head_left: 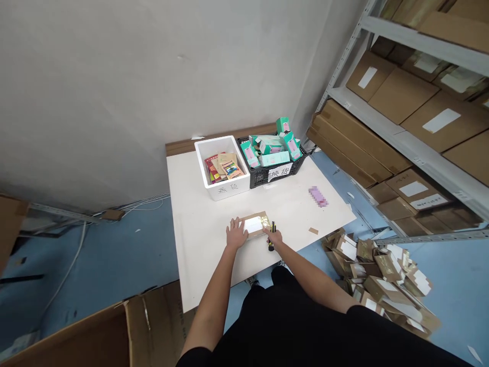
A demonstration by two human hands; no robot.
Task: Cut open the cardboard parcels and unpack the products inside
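A small brown cardboard box [252, 225] with a white label and shiny tape lies flat on the white table [206, 244]. My left hand [237, 234] rests against its left end, fingers stretched out and spread. At the box's right end is my right hand [274, 237], closed around a black and yellow utility knife [271, 245]. Whether the blade is out is too small to make out. Right of the box, a scrap of cardboard [313, 231] and a blurred purple item [318, 196] lie on the tabletop.
Behind the box stand a white bin [228, 189] with packets and a black crate [261, 177] full of green boxes. A shelf [385, 124] of cartons rises at right. Opened boxes [385, 285] pile on the floor; a large carton [148, 326] stands at lower left.
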